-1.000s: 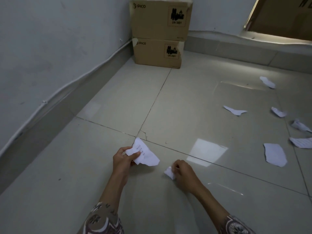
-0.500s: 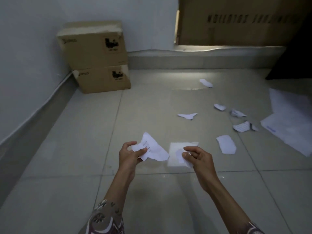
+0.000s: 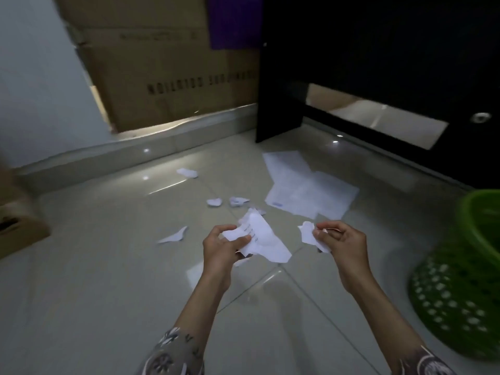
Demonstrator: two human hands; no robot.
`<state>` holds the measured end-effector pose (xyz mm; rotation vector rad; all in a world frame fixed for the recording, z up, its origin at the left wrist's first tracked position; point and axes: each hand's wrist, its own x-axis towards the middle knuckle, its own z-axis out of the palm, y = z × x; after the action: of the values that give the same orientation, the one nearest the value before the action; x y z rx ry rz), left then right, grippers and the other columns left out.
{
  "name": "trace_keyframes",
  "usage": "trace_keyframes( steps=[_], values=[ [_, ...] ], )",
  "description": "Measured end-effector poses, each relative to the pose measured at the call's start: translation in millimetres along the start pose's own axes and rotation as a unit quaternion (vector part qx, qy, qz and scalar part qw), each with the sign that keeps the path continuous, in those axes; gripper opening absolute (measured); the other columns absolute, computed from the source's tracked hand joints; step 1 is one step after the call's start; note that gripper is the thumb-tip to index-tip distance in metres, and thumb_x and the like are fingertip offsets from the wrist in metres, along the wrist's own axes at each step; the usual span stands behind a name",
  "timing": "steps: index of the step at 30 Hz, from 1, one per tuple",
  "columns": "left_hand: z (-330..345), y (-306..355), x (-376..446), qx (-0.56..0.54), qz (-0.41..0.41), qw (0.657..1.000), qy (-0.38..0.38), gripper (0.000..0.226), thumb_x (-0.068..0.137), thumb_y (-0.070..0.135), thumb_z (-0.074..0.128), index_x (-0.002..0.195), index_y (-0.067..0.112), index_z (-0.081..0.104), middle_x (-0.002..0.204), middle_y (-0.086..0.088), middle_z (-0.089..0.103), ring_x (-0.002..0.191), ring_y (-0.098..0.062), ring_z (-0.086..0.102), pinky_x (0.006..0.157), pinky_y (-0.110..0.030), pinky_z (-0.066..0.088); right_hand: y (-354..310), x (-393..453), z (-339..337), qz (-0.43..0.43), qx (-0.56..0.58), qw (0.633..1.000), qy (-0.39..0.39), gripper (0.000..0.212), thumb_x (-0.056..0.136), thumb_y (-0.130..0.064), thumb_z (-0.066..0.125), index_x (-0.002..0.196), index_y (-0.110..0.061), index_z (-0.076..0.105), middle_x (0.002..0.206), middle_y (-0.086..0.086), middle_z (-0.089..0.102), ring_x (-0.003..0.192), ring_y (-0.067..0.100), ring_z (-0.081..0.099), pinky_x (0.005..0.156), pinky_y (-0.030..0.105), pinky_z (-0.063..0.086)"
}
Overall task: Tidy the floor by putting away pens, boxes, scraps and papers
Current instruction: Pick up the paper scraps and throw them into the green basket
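My left hand grips a crumpled, torn piece of printed white paper, held above the tiled floor. My right hand pinches a smaller white paper scrap between thumb and fingers. Several torn scraps lie on the floor beyond my hands: one long sliver, one small piece, another small piece and a farther one. Flat white sheets of paper lie overlapping on the floor beyond my right hand.
A green perforated plastic basket stands at the right edge. A black cabinet fills the upper right. A big cardboard sheet leans on the back wall. A small cardboard box sits at the left edge.
The view has swung right, bringing in the black cabinet and green basket. Both hands rose from the floor, the right one carrying the small scrap it picked up.
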<state>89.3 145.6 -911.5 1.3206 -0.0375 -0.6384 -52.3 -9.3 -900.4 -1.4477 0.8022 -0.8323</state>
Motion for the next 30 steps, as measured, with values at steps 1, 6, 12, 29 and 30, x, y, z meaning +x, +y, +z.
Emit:
trace_keyframes(
  steps=[1,6,12,29,30],
  values=[
    [21,1,-1,0.006,-0.004,1.000,-0.023,0.026,0.074,-0.009,0.069,0.085,0.012,0.057,0.092,-0.017,0.063,0.070,-0.025,0.065,0.045,-0.023,0.053,-7,3,-19,-0.005,0.000,1.000,0.025,0.015,0.078,0.009,0.064,0.077,-0.006,0.064,0.069,0.001,0.069,0.050,-0.001,0.062,0.045,0.013,0.048],
    [122,-5,-17,0.035,-0.017,0.991,-0.127,0.026,0.075,-0.013,0.066,0.088,0.006,0.054,0.096,-0.018,0.060,0.070,-0.025,0.064,0.043,-0.023,0.053,-41,11,-114,-0.042,-0.038,0.988,0.145,0.011,0.078,0.010,0.064,0.084,0.001,0.064,0.068,0.002,0.067,0.047,-0.002,0.061,0.043,0.011,0.047],
    [237,-22,-45,0.085,0.008,0.968,-0.235,0.027,0.074,-0.009,0.069,0.086,0.012,0.056,0.090,-0.006,0.056,0.082,-0.028,0.063,0.052,-0.032,0.059,-68,10,-217,-0.067,-0.106,0.957,0.263,0.010,0.078,0.003,0.067,0.081,-0.006,0.066,0.079,0.009,0.068,0.071,0.014,0.064,0.061,0.019,0.056],
    [414,-97,-81,0.255,0.038,0.884,-0.391,0.052,0.089,0.020,0.060,0.135,0.009,0.037,0.131,-0.016,0.051,0.117,-0.030,0.053,0.100,-0.044,0.047,-39,34,-350,-0.017,-0.338,0.886,0.318,0.011,0.087,-0.005,0.061,0.088,0.000,0.070,0.090,0.014,0.070,0.088,0.028,0.064,0.073,0.028,0.045],
    [415,-97,-82,0.250,0.027,0.877,-0.410,0.054,0.090,0.022,0.059,0.137,0.010,0.035,0.134,-0.014,0.050,0.119,-0.027,0.052,0.102,-0.041,0.045,-37,35,-351,-0.013,-0.346,0.885,0.313,0.014,0.088,-0.007,0.060,0.095,0.000,0.070,0.096,0.014,0.071,0.091,0.027,0.064,0.075,0.028,0.047]
  ],
)
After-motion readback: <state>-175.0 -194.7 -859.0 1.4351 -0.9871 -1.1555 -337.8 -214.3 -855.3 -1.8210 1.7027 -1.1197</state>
